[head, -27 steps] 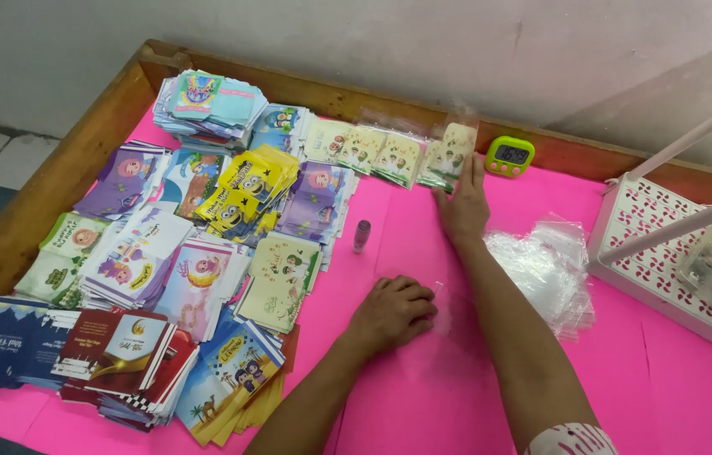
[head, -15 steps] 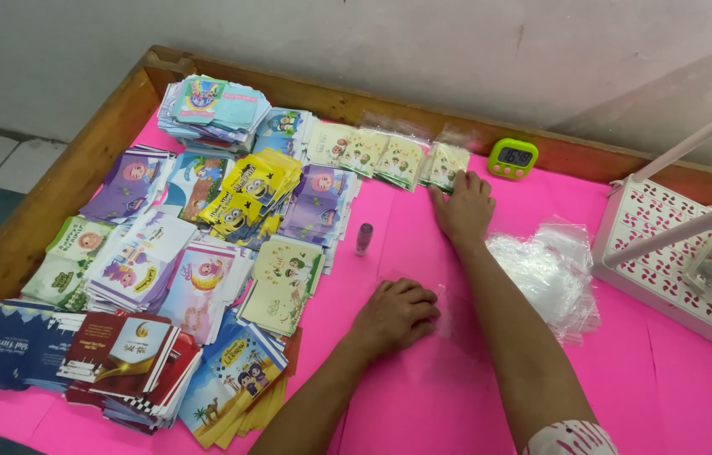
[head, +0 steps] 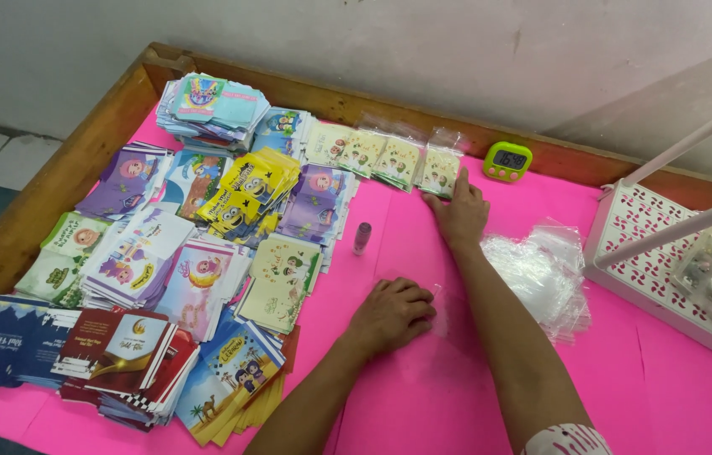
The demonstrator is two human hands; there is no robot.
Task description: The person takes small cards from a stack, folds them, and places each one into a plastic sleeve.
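Observation:
My right hand [head: 459, 212] lies flat on the pink table cover [head: 676, 396], fingers spread, its fingertips touching the near edge of a clear-bagged pack of pale green cards [head: 440, 169]. That pack is the right end of a row of similar bagged packs [head: 364, 150] along the far wooden rim. My left hand [head: 393, 312] rests nearer to me with its fingers curled, knuckles up, beside a barely visible clear sleeve [head: 447, 310]. A small pink tube [head: 362, 238] stands between the hands and the card stacks.
Several stacks of colourful printed envelopes [head: 246, 190] cover the left half. A heap of clear plastic sleeves [head: 541, 270] lies right of my right arm. A green digital timer [head: 507, 160] sits by the far wooden rim [head: 103, 126]. A white perforated basket [head: 667, 253] stands at the right.
My right hand has laid the bagged pack down at the right end of the row and now rests flat just below it. The left hand has stayed put.

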